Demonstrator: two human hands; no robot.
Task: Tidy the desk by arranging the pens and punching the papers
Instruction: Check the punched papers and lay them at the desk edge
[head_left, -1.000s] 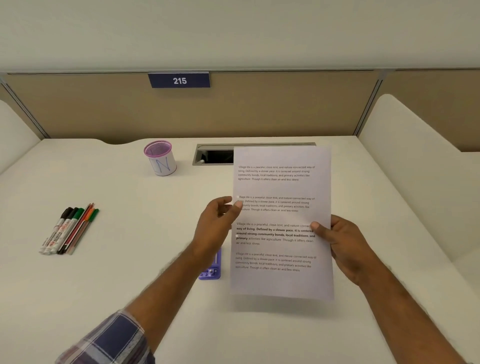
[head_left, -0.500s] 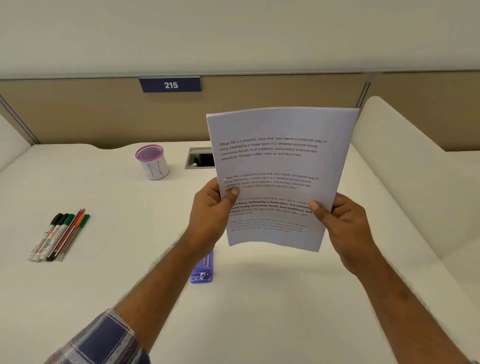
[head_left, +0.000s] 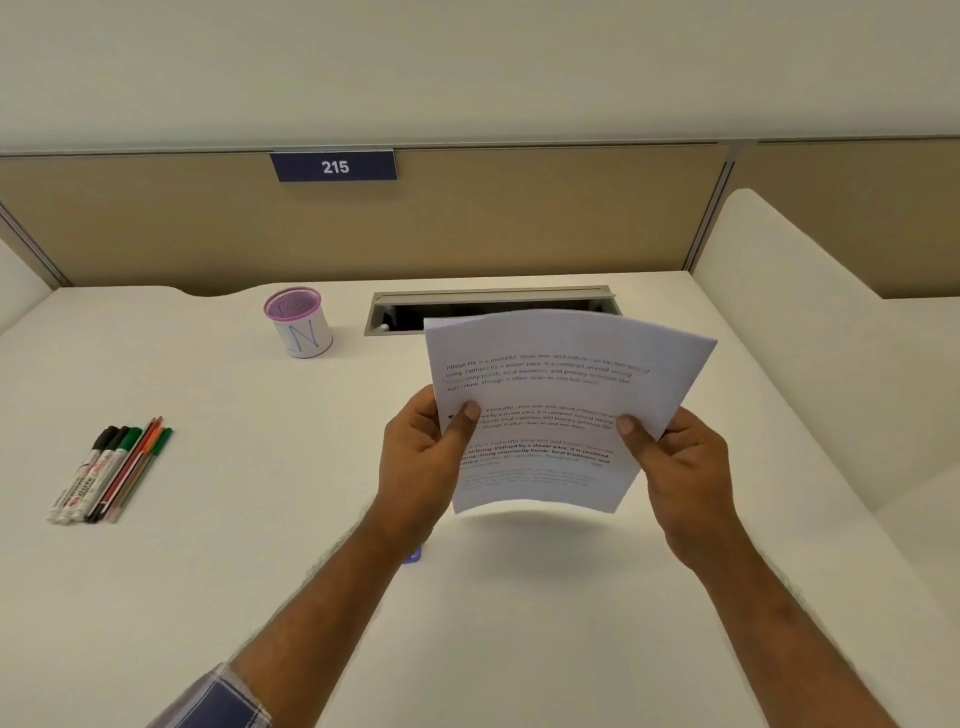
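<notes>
White desk (head_left: 218, 597), tan partition (head_left: 519, 223) behind with blue "215" plate (head_left: 333, 166). Papers (head_left: 561, 395) held above desk, right of centre, printed side up, sheets bowed. Left hand (head_left: 423, 467) grips left edge, thumb on top. Right hand (head_left: 680, 473) grips right edge, thumb on top. Pens (head_left: 111, 470) lie bunched side by side at desk's left, well apart from papers. Purple-rimmed cup (head_left: 298, 323) stands near back, beside cable slot (head_left: 488, 304). Sliver of purple punch (head_left: 414, 554) shows beside left wrist.
</notes>
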